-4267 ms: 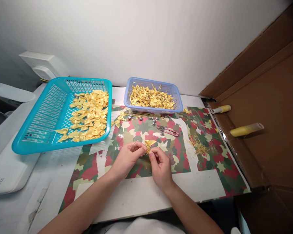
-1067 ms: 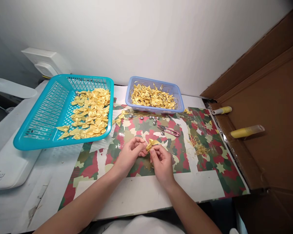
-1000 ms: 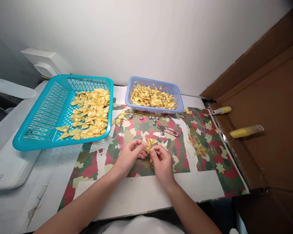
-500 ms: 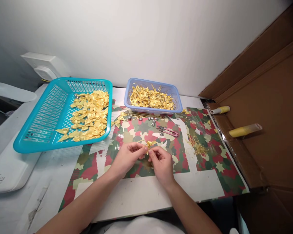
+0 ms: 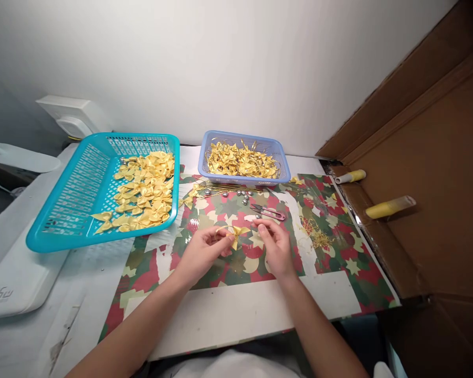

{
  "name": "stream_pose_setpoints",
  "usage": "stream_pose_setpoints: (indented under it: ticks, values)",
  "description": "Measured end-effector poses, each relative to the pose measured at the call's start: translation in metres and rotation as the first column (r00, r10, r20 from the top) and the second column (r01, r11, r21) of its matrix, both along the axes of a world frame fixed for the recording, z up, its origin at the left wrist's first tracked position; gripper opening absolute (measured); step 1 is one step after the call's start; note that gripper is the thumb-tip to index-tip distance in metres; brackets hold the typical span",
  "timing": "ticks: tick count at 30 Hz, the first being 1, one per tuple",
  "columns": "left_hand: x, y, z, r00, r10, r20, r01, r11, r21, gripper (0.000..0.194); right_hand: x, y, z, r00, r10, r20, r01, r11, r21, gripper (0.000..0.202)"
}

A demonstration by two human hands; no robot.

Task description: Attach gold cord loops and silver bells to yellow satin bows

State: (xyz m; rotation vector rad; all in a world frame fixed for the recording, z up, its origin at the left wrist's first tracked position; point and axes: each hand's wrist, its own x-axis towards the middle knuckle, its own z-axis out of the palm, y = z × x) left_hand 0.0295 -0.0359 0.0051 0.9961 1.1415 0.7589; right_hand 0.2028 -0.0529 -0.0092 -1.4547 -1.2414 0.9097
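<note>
A gold ribbon bow (image 5: 238, 233) with a thin gold cord is pinched between the thumb and fingers of my left hand (image 5: 208, 248). To its right, my right hand (image 5: 274, 244) is away from the bow, thumb and forefinger close together; whether anything thin is between them is too small to tell. Pink-handled thread snips (image 5: 273, 214) lie just beyond my right hand. Several small silver bells (image 5: 244, 198) are scattered beyond the hands, near loose gold cords (image 5: 236, 187).
A teal basket (image 5: 33, 239) with yellow bows stands at left, a blue basket (image 5: 285, 170) with gold bows at the back. Thread scraps (image 5: 317, 233) lie at right, beside a cardboard wall (image 5: 429, 184) with yellow-filled tubes (image 5: 389, 207). A white device (image 5: 19, 286) sits at far left.
My right hand has let go of the bow and moved right and slightly up. My left hand still holds the bow, now more visible. The view has shifted slightly.
</note>
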Motion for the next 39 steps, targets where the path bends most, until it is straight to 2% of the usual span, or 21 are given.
stream_pose_setpoints:
  ticks: [3,7,9,11,16,19,22,28,31,34,39]
  values:
    - [-0.001,-0.003,-0.001,0.990,-0.072,-0.122,0.090,0.985,0.150,0.021,0.008,0.020,0.016,0.966,0.236,0.109,-0.236,0.972,-0.010,0.021]
    - [-0.003,-0.004,-0.002,0.954,-0.054,-0.296,0.149,0.939,0.308,0.016,0.009,0.040,0.035,0.814,0.556,0.167,-0.553,0.830,-0.070,0.017]
    - [-0.004,-0.004,0.000,0.936,-0.046,-0.349,0.179,0.916,0.359,0.015,0.009,0.044,0.040,0.752,0.637,0.170,-0.632,0.770,-0.086,0.018]
    - [-0.005,-0.003,0.001,0.924,-0.043,-0.381,0.202,0.899,0.388,0.016,0.010,0.045,0.041,0.718,0.675,0.169,-0.668,0.737,-0.104,0.022]
    - [-0.006,-0.003,0.004,0.899,-0.058,-0.434,0.240,0.894,0.379,0.017,0.013,0.044,0.038,0.681,0.714,0.161,-0.692,0.700,-0.175,0.027]
    - [-0.006,-0.002,0.004,0.882,-0.075,-0.466,0.270,0.890,0.369,0.011,0.013,0.043,0.037,0.685,0.706,0.181,-0.680,0.709,-0.187,0.020]
    - [-0.006,-0.002,0.002,0.872,-0.084,-0.482,0.286,0.887,0.362,0.013,0.011,0.042,0.037,0.685,0.700,0.204,-0.677,0.714,-0.178,0.014]
    - [-0.004,-0.002,0.001,0.875,-0.089,-0.475,0.277,0.898,0.342,0.017,0.007,0.040,0.033,0.706,0.665,0.244,-0.658,0.743,-0.122,0.015]
    - [-0.005,-0.001,0.002,0.888,-0.097,-0.449,0.264,0.907,0.327,0.015,0.005,0.040,0.028,0.745,0.641,0.186,-0.637,0.766,-0.086,0.013]
    - [-0.007,0.001,0.002,0.901,-0.093,-0.425,0.239,0.921,0.307,0.013,0.002,0.041,0.022,0.790,0.610,0.056,-0.603,0.790,-0.109,0.010]
    - [-0.009,0.002,-0.001,0.935,-0.096,-0.341,0.191,0.947,0.260,0.018,-0.003,0.041,0.018,0.773,0.617,-0.145,-0.634,0.749,-0.192,0.012]
